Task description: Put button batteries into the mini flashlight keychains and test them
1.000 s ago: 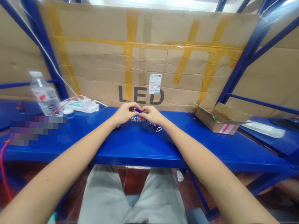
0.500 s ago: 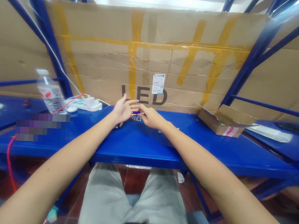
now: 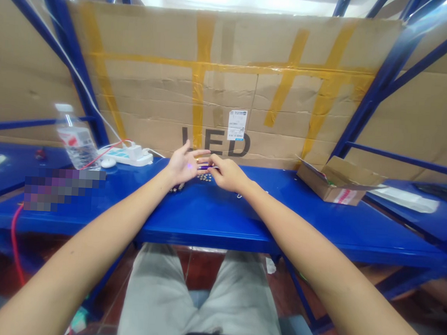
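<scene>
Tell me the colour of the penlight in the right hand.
Purple; the penlight in the right hand shows best in the head view.

Showing two hands: one left hand (image 3: 183, 167), one right hand (image 3: 229, 175). Including one purple tube (image 3: 204, 168) and one violet light spot (image 3: 189, 165). Grouping many small metal pieces (image 3: 205, 177), too fine for exact counting, and at least two darker rods (image 3: 181, 186), partly hidden. Displaying also, on the bench (image 3: 206, 219), one clear bottle (image 3: 75, 147), one power strip (image 3: 125, 155) and one open cardboard box (image 3: 330, 192). Presenting, behind, one upright cardboard panel (image 3: 156, 91), bearing one white label (image 3: 236, 125) and three large printed letters (image 3: 207, 142).
</scene>
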A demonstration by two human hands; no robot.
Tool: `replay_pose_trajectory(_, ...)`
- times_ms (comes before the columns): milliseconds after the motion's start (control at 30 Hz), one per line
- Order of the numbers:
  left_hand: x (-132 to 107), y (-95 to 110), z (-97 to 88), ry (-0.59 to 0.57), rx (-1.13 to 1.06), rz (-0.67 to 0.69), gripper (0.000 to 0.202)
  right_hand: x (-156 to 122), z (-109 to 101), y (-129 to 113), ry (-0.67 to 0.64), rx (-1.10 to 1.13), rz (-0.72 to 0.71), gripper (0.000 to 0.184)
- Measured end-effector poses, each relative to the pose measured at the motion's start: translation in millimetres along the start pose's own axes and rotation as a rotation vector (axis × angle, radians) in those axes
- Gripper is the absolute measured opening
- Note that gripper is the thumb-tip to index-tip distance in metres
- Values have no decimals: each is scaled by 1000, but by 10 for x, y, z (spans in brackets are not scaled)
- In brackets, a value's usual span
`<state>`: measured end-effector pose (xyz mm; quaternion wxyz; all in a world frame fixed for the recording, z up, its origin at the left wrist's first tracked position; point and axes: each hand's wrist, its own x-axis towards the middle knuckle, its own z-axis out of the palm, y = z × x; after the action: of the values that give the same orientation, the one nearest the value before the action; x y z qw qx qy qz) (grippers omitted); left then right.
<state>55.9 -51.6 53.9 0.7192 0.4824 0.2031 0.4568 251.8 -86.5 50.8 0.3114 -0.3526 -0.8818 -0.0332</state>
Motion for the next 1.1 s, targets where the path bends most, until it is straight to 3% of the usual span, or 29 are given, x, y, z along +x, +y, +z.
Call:
replay_pose_trajectory(300,-16,-12,-2,-70,184,28,70,18,17,40,49,112,-15,12)
replay_pose_trajectory(567,-11,-14,-13,-70,173,16,70,8,20,41,85,212,-20,10)
replay_pose_trajectory(1100,-14,-29,15,-100,217,-4,72,13,35,17,91,190,12,11)
